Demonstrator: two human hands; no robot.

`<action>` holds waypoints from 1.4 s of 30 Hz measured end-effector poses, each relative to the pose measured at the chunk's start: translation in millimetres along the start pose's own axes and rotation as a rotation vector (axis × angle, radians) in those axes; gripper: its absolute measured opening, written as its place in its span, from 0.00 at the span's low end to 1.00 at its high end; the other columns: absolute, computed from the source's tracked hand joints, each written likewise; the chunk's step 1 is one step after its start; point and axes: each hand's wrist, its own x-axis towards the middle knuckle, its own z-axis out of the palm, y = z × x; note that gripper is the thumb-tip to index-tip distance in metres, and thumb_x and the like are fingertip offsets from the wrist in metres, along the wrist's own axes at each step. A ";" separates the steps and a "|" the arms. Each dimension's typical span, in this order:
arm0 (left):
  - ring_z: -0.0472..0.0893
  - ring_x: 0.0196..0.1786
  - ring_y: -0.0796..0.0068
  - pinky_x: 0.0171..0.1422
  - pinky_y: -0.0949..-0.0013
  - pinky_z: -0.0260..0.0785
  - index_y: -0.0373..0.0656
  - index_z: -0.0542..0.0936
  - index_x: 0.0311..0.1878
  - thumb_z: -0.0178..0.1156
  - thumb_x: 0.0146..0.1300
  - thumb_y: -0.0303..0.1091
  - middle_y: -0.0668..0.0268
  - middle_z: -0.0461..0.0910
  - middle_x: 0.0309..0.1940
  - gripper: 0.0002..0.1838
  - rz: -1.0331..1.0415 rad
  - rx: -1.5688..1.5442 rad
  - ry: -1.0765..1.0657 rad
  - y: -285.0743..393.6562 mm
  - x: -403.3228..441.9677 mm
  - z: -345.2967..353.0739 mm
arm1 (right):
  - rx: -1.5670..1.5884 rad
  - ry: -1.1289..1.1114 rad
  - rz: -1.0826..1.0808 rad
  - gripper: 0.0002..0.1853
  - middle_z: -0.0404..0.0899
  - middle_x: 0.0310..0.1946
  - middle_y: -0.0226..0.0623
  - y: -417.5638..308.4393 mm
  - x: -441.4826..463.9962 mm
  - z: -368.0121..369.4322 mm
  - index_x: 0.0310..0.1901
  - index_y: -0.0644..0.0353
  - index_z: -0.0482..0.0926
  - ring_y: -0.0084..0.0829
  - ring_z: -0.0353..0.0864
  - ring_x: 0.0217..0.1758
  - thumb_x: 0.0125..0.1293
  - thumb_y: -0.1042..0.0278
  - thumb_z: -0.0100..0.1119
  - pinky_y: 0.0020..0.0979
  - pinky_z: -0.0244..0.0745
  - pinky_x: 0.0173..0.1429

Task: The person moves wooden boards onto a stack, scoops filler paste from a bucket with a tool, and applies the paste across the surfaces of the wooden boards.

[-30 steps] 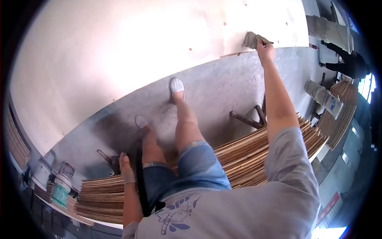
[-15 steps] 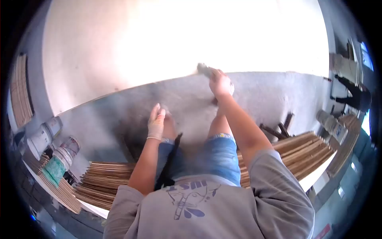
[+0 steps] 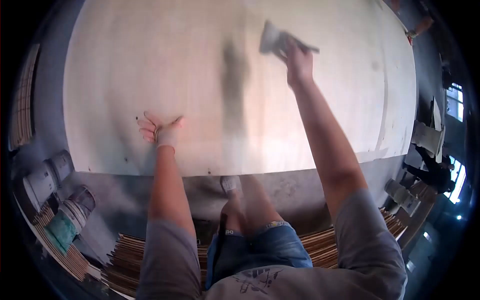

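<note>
A large pale wooden sheet (image 3: 190, 90) spreads out in front of me. My right hand (image 3: 300, 60) is closed around a wide-bladed putty knife (image 3: 271, 39) over the far part of the sheet. Motion blurs the blade, and a dark strip sticks out to the right of the fist. Over the near left of the sheet is my left hand (image 3: 160, 131), in a pale glove with bare fingertips. Its fingers are spread and hold nothing; whether they touch the wood I cannot tell. A blurred grey streak (image 3: 234, 90) runs down the sheet between my hands.
Stacked thin boards (image 3: 127, 260) lie behind my legs, with more boards (image 3: 25, 100) at the far left. Several buckets (image 3: 75, 207) stand on the left, one with green on it. Another person's arm (image 3: 422, 26) shows at top right; a dark-clothed person (image 3: 432, 170) is farther right.
My right hand has moved from the sheet's near edge far out over it with the putty knife. My left hand has moved forward over the sheet, and more of the sheet shows.
</note>
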 end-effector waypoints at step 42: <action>0.77 0.54 0.60 0.58 0.64 0.67 0.45 0.77 0.54 0.56 0.59 0.39 0.58 0.78 0.52 0.20 -0.154 -0.318 -0.292 -588.9 -5.3 -133.0 | -1.231 -0.043 0.056 0.15 0.79 0.46 0.38 200.7 -403.9 144.2 0.51 0.52 0.78 0.41 0.81 0.41 0.63 0.63 0.54 0.38 0.77 0.45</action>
